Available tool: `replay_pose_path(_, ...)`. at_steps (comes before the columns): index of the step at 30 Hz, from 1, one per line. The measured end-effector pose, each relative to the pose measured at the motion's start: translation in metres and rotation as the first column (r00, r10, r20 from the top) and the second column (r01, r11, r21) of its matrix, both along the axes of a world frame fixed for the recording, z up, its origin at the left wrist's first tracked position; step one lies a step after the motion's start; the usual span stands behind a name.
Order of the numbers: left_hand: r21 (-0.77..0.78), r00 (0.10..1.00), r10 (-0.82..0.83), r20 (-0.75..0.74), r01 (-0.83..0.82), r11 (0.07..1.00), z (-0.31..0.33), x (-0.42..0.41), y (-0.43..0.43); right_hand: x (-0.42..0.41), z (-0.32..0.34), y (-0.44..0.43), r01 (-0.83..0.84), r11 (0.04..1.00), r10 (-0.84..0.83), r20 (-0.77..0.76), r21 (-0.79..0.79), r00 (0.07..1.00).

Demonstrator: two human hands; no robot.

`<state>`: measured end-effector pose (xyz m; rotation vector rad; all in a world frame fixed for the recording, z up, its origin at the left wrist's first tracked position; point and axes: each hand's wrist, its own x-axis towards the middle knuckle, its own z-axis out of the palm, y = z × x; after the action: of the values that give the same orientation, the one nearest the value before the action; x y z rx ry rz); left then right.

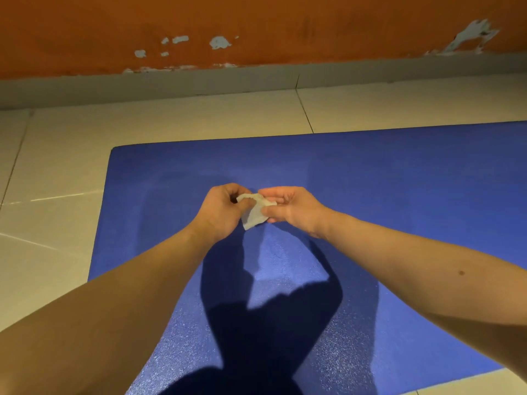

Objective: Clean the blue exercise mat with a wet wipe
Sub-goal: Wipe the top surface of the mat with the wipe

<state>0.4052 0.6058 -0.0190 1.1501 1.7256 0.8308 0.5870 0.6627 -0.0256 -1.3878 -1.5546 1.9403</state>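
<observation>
The blue exercise mat (385, 201) lies flat on the tiled floor (62, 155). Above it, the left hand (221, 210) and the right hand (293, 209) both pinch a small crumpled wet wipe (254, 212) between them.

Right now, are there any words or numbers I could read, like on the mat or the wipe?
None to read. The blue mat is plain, the wet wipe pinched between the left hand and right hand shows no print, and the orange wall and floor tiles carry no writing.
</observation>
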Motion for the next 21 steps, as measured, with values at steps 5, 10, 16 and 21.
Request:
replay_pose_path(5, -0.038, 0.974, 0.165, -0.158, -0.173, 0.984, -0.019, -0.022, 0.011, -0.012, -0.013, 0.028, 0.200, 0.933, -0.268, 0.208, 0.299, 0.941)
replay_pose_path(10, -0.391, 0.688, -0.210, -0.694, -0.117, 0.913, -0.043, -0.060, 0.007, -0.021, -0.019, 0.088, 0.123, 0.772, -0.464, 0.420, 0.624, 0.780)
replay_pose_path(16, -0.482, 0.712, -0.255, -0.654, -0.132, 0.866, -0.055, -0.067, 0.009, -0.034, -0.055, 0.070, -0.433, 0.569, -0.062, 0.562, 0.699, 0.825)
replay_pose_path(21, -0.490, 0.709, -0.247, -0.660, -0.158, 0.857, -0.059, -0.067, 0.013, -0.039, -0.086, 0.065, -0.755, 0.445, 0.073, 0.821, 0.481, 0.566)
